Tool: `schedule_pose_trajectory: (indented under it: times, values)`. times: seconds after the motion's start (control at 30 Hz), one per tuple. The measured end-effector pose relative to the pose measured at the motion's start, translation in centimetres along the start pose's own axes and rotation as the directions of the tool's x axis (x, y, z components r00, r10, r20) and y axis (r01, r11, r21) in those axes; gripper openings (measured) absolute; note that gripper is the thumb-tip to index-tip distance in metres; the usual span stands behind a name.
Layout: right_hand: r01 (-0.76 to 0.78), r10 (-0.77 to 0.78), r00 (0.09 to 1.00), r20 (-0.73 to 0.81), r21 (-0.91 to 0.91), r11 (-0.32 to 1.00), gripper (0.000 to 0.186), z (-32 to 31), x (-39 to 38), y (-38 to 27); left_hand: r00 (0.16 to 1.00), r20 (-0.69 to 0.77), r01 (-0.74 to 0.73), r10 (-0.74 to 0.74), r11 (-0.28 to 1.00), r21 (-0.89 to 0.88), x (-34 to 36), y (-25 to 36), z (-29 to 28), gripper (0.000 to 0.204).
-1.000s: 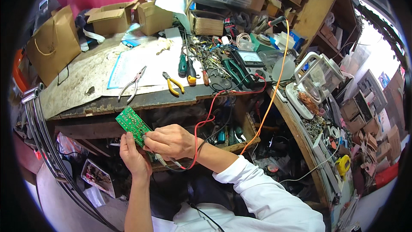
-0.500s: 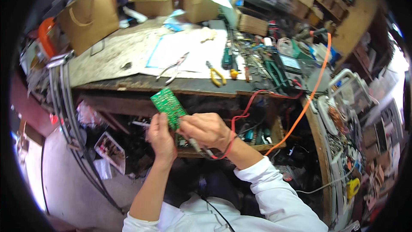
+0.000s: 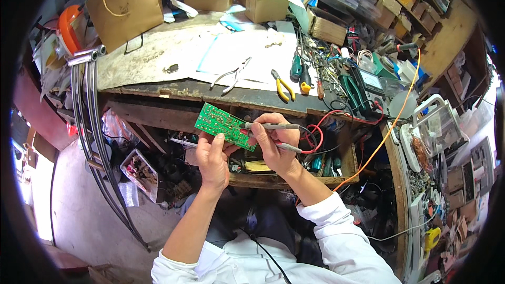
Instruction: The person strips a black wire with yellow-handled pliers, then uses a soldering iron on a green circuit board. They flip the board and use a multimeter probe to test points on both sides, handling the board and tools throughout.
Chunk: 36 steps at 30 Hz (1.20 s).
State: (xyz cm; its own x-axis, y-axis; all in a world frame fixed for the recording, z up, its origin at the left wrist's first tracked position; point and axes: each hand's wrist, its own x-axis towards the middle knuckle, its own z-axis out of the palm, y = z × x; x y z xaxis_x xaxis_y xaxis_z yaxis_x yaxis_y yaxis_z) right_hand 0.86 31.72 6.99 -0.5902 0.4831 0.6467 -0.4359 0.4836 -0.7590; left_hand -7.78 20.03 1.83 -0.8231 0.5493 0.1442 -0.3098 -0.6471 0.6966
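Observation:
Between thumb and fingers, my left hand (image 3: 213,164) grips a green circuit board (image 3: 218,122) by its lower edge, with small solder points facing up. My right hand (image 3: 276,152) is closed around two test probes, one with a grey body and black lead (image 3: 279,126) and one with a red lead (image 3: 290,148). Their tips are at the right part of the board; whether they touch it I cannot tell. The red lead runs toward an analog multimeter (image 3: 371,81) on the bench at the right.
On the bench (image 3: 137,68) lie silver-handled pliers (image 3: 231,76), yellow-handled pliers (image 3: 283,85) and screwdrivers (image 3: 297,66). An open drawer (image 3: 315,181) with tools sits below. An orange cable (image 3: 389,131) crosses at right; metal tubes (image 3: 87,126) stand at left.
The board has turned flatter and shifted right with my left hand. My right hand has moved right and up, and the probes now lie more level across the board's right side.

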Motion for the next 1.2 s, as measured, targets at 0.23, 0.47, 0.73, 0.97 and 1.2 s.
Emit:
schedule_pose_trajectory:
  times: [0.23,0.47,0.73,0.97,1.2]
  values:
    - [0.014,-0.014,1.0,0.002,0.0,1.0,0.008,0.2,0.0,0.4,1.0,-0.005,0.0,0.0,1.0,0.018,-0.1,0.0,0.1,0.026]
    - [0.01,-0.01,1.0,0.0,0.005,1.0,0.009,0.3,0.0,0.3,1.0,0.006,0.017,-0.017,1.0,0.022,-0.2,0.1,0.0,0.024]
    - [0.002,-0.002,1.0,0.016,-0.002,1.0,0.009,0.4,0.2,0.0,1.0,0.02,0.021,-0.021,1.0,0.006,0.0,0.0,-0.2,0.025]
    - [0.012,-0.012,1.0,0.009,-0.002,1.0,0.009,0.4,0.0,0.2,1.0,0.01,0.023,-0.023,1.0,0.013,-0.3,0.1,-0.1,0.024]
    - [-0.006,0.006,1.0,-0.008,-0.041,0.999,0.009,0.4,-0.1,0.9,1.0,-0.024,0.013,-0.012,1.0,0.011,-0.3,-0.2,-0.3,0.026]
